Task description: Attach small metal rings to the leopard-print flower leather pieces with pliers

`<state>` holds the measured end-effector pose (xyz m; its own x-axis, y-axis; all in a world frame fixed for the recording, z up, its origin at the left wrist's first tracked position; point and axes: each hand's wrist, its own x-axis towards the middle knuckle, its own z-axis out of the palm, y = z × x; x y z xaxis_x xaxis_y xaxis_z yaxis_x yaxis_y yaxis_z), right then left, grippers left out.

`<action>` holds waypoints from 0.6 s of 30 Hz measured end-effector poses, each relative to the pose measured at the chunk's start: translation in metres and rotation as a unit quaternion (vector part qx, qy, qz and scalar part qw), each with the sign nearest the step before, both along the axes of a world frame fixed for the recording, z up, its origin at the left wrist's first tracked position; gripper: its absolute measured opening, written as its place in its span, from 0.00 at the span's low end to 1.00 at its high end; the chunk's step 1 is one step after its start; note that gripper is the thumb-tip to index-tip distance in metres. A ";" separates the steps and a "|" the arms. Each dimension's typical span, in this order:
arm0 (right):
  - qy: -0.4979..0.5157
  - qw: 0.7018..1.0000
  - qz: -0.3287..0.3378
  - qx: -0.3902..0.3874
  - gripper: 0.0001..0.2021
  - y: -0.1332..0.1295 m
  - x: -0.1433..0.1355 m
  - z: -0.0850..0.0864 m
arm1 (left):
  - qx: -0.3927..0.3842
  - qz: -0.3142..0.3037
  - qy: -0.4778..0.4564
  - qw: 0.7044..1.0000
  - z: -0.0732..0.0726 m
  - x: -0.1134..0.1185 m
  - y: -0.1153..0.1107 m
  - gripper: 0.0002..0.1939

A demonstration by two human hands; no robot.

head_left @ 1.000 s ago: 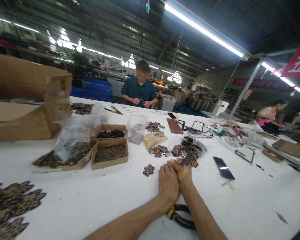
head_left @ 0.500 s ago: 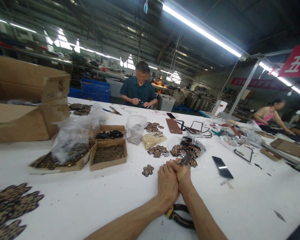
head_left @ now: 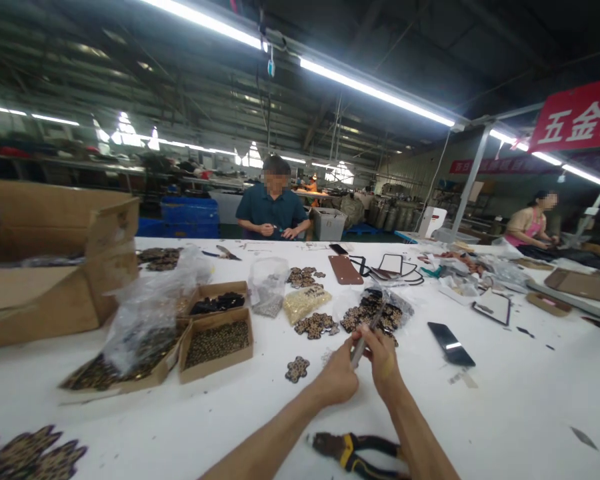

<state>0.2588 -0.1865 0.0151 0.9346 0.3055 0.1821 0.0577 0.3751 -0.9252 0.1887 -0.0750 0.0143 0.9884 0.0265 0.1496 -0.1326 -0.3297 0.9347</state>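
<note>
Clock: centred on the joined hands, 12 pointing away from the person.
Left hand: closed around the grey metal tool (head_left: 357,352); the hand (head_left: 341,377) sits on its nearer part.
Right hand: fingers closed on the same tool from its other side, the hand (head_left: 384,360) touching or almost touching the left. Whether a small piece is pinched there too, I cannot tell.
Lone patch: a flower-shaped spotted patch (head_left: 297,369) lies flat at 9 o'clock, near the left hand but apart from it.
Grouped patches: a bagged heap (head_left: 373,307) just beyond the fingers at 12, a small pile (head_left: 314,325) at 10, a farther pile (head_left: 304,277) at 11, and a larger spread (head_left: 30,457) between 8 and 9, cut off by the frame.
Pliers: the yellow-and-black pliers (head_left: 347,450) rest on the white surface (head_left: 220,427) at 6, in neither hand.
Brass-coloured pieces: a well-filled open box (head_left: 217,343) at 9, beyond the lone patch.
Progress: handwork looks under way, with plenty of patches and pieces left in view; which piles are finished, if any, cannot be told.
</note>
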 end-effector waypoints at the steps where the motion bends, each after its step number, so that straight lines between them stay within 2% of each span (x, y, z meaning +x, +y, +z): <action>1: -0.005 1.000 -0.002 -0.006 0.21 -0.005 0.004 0.002 | -0.036 -0.045 0.028 0.998 0.004 0.002 0.007 0.35; 4: 0.000 1.000 -0.029 -0.003 0.23 -0.020 0.013 0.006 | -0.152 -0.140 0.094 0.974 0.010 0.002 0.022 0.34; 6: -0.005 0.998 -0.060 0.017 0.26 -0.030 0.019 0.008 | -0.245 -0.193 0.132 0.941 0.009 0.000 0.026 0.38; 8: -0.023 0.996 -0.081 0.035 0.30 -0.040 0.024 0.010 | -0.301 -0.240 0.163 0.909 0.008 -0.003 0.027 0.41; 11: -0.040 0.994 -0.096 0.035 0.32 -0.050 0.033 0.011 | -0.329 -0.306 0.189 0.873 0.005 -0.004 0.027 0.44; 13: -0.047 0.993 -0.107 0.024 0.31 -0.054 0.039 0.009 | -0.330 -0.336 0.196 0.860 0.004 -0.003 0.027 0.44; 16: -0.065 0.991 -0.119 0.017 0.30 -0.058 0.046 0.006 | -0.320 -0.352 0.198 0.857 0.006 -0.001 0.023 0.44; 18: -0.079 0.987 -0.140 0.002 0.30 -0.061 0.049 0.002 | -0.315 -0.350 0.198 0.860 0.013 -0.005 0.019 0.40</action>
<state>0.3077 -0.2472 0.0173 0.9421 0.0390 0.3332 0.3030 0.3270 -0.8951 0.1841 -0.0557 0.0278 0.7650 -0.6434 -0.0287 0.2781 0.2898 0.9158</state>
